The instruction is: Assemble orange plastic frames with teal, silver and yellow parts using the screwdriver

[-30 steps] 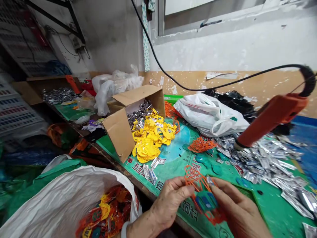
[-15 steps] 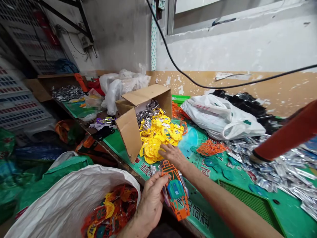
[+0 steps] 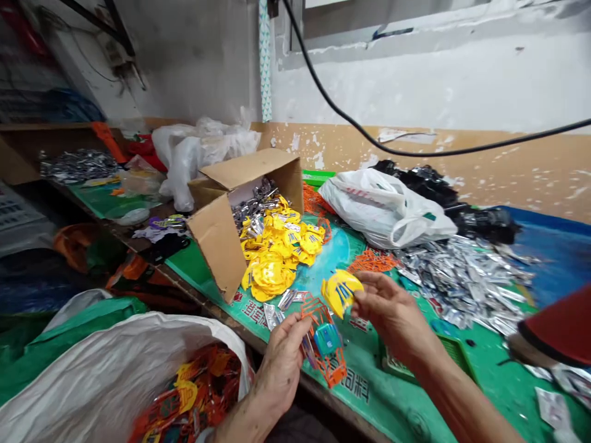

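My left hand (image 3: pixel 282 354) pinches an orange lattice frame (image 3: pixel 340 369) with a teal piece (image 3: pixel 327 339) on it and silvery packets behind. Just right of it, my right hand (image 3: pixel 390 304) holds a yellow piece (image 3: pixel 340 291) with dark blue marks between thumb and fingers. A heap of yellow pieces (image 3: pixel 270 274) spills from a tipped cardboard box (image 3: pixel 219 246), with silvery packets deeper inside. Several orange frames (image 3: pixel 373 261) lie on the green table surface behind my right hand.
A large white sack (image 3: pixel 115 351) with orange and yellow pieces stands at lower left. White plastic bag (image 3: pixel 383 206) lies at the back. Silver packets (image 3: pixel 471 277) are spread at right, near another person's red sleeve (image 3: pixel 561 326). A green tray (image 3: pixel 455 357) sits behind my right forearm. A black cable hangs across.
My right hand has moved right from the yellow heap and now holds a yellow piece. My left hand keeps the orange frame. The view has turned right, and the red sleeve sits lower.
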A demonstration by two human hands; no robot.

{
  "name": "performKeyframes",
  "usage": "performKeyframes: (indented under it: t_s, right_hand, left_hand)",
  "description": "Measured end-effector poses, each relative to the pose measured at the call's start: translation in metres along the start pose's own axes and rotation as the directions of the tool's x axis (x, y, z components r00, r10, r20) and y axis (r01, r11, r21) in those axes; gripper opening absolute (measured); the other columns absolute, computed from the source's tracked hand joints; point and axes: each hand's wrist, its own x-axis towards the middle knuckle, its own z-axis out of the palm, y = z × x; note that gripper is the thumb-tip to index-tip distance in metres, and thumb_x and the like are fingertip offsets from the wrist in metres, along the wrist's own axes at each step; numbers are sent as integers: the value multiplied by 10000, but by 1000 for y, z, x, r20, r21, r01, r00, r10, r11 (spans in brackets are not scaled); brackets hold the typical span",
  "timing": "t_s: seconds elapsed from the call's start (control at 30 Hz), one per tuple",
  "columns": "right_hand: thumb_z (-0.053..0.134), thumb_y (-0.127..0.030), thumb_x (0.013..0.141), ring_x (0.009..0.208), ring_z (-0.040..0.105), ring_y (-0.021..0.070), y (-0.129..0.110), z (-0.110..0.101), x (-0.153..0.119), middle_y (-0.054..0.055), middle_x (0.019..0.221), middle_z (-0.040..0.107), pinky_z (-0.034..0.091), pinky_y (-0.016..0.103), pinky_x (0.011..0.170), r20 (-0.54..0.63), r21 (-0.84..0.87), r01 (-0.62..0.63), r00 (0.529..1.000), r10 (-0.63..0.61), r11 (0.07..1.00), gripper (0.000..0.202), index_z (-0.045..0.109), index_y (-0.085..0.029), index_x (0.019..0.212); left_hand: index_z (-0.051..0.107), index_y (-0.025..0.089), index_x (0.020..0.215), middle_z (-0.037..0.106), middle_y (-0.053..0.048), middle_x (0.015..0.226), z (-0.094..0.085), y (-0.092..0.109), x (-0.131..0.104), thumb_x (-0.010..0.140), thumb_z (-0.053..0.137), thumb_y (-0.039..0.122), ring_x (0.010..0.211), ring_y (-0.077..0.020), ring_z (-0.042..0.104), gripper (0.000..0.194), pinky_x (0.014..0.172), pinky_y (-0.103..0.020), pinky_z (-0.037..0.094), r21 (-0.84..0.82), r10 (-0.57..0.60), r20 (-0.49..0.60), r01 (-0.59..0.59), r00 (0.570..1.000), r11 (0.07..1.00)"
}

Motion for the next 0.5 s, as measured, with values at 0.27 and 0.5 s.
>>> performKeyframes:
  t_s: [0.27, 0.5]
  right_hand:
    - [656, -500, 775, 807, 630, 198, 2, -18, -69, 73, 1018, 676, 534, 339, 702, -75, 140, -197, 975, 208, 970, 470, 667, -218, 1152]
    - [778, -452, 678, 927, 617, 251, -2, -39, -83, 75, 1041, 678, 515, 346, 765, 44, -150, -170, 983, 178, 974, 622, 624, -208, 1228]
  left_hand:
    - [672, 148, 929, 692, -25, 858, 24, -26, 0, 773, 734, 381, 770, -152, 600, 287, 755, -256, 487, 370, -25, 247, -71, 969, 926]
    - [606, 168, 785, 583, 11, 738, 38, -28, -9, 828, 611, 405, 688, -136, 521, 240, 647, -229, 457, 625, -115, 298, -103, 948, 774]
